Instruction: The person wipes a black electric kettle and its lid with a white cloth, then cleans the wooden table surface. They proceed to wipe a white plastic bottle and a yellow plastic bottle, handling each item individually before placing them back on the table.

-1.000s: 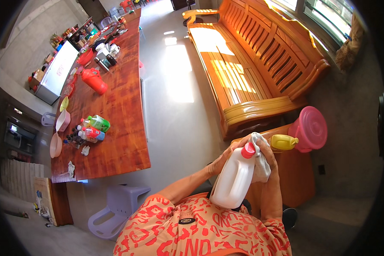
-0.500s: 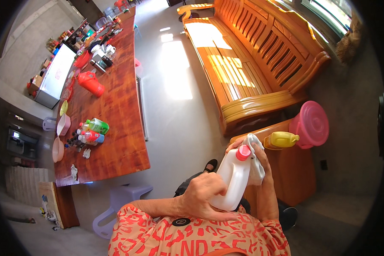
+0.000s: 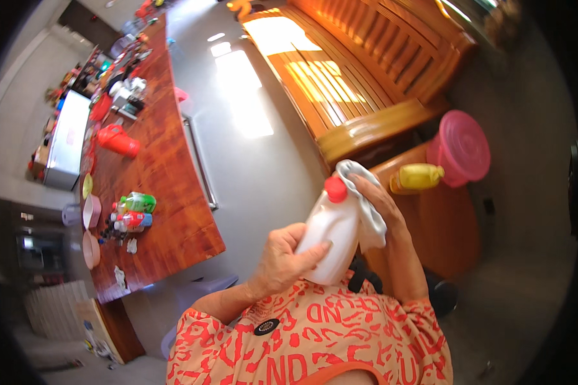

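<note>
A white plastic bottle [image 3: 331, 234] with a red cap is held up close to my chest, tilted a little to the right. My left hand [image 3: 282, 260] grips its lower body from the left. My right hand [image 3: 380, 204] presses a pale cloth [image 3: 366, 208] against the bottle's upper right side, just beside the cap. My orange patterned shirt fills the lower edge.
A long wooden table [image 3: 173, 212] on the left carries bottles, bowls and a red jug [image 3: 119, 141]. A wooden bench [image 3: 359, 83] stands at the top right. Beside it are a small wooden stand [image 3: 443, 224] with a yellow bottle [image 3: 417, 178] and a pink lidded bucket [image 3: 461, 147]. A plastic stool [image 3: 196, 295] sits below.
My left hand moved from the bottle's neck down to its lower body. The right hand and cloth stay on the upper side. The view has tilted and drawn closer.
</note>
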{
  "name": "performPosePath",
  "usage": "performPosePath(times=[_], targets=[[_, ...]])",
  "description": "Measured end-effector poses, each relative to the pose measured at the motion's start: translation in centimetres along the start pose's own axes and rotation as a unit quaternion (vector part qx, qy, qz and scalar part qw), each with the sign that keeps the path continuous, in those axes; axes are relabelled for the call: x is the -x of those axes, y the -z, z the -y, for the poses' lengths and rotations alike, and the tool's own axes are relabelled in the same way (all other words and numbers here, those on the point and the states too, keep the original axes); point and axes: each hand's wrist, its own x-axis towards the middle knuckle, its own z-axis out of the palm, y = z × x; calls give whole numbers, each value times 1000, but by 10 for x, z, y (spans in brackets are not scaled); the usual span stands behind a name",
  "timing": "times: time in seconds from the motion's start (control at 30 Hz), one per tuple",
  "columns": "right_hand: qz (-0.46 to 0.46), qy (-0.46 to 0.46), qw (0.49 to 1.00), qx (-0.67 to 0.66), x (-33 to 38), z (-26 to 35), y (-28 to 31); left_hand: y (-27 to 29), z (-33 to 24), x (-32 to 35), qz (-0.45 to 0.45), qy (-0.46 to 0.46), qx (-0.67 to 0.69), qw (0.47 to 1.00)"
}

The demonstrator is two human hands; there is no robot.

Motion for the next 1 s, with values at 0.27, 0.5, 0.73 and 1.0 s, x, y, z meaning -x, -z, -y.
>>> performPosePath(times=[0.27,0.5,0.73,1.0], targets=[[45,-175,982,-50,-34,-38,42,4,2,-5,-26,-47,-15,998],[-149,-108,981,54,-4,-82,81,11,-6,-35,-40,-82,33,995],[-399,183,893,98,-45,-38,52,7,-13,-76,-58,-106,32,992],[-318,309,775,451,-63,-25,25,5,-13,-118,-58,-141,72,986]])
